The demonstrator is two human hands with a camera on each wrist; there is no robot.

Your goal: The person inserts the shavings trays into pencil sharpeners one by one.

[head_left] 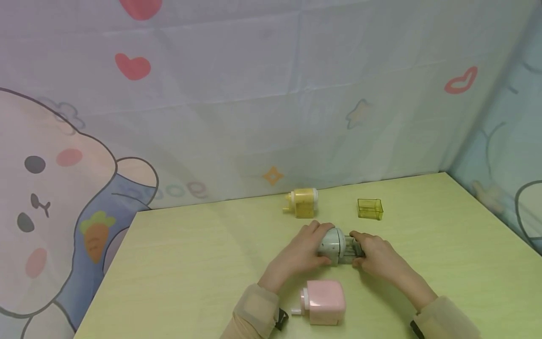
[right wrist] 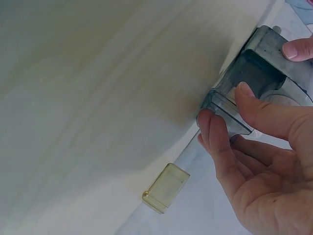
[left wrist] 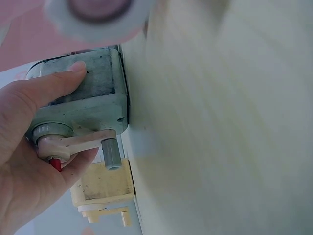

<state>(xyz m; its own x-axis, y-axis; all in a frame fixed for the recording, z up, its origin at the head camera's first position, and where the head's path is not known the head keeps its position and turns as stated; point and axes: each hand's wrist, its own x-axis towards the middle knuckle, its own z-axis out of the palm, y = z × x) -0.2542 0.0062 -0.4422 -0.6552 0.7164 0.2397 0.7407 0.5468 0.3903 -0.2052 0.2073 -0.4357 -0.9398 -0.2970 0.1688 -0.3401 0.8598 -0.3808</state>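
A grey-green crank pencil sharpener [head_left: 331, 245] lies on the table, gripped across its body by my left hand [head_left: 304, 250]. In the left wrist view the left thumb presses the side of the sharpener [left wrist: 100, 85], and its crank handle [left wrist: 83, 142] shows below. My right hand [head_left: 378, 256] pinches the end of the clear smoky shavings drawer [head_left: 349, 249], which sticks out from the sharpener's right side. Up close in the right wrist view, thumb and fingers hold the drawer [right wrist: 227, 108] at its outer end, its inner end still within the body.
A yellow crank sharpener [head_left: 304, 203] stands behind the left hand. To its right lies a loose clear yellow drawer [head_left: 370, 208]. Nearer me, between the forearms, is a pink crank sharpener [head_left: 326, 302]. A printed cloth [head_left: 237, 117] hangs behind the table.
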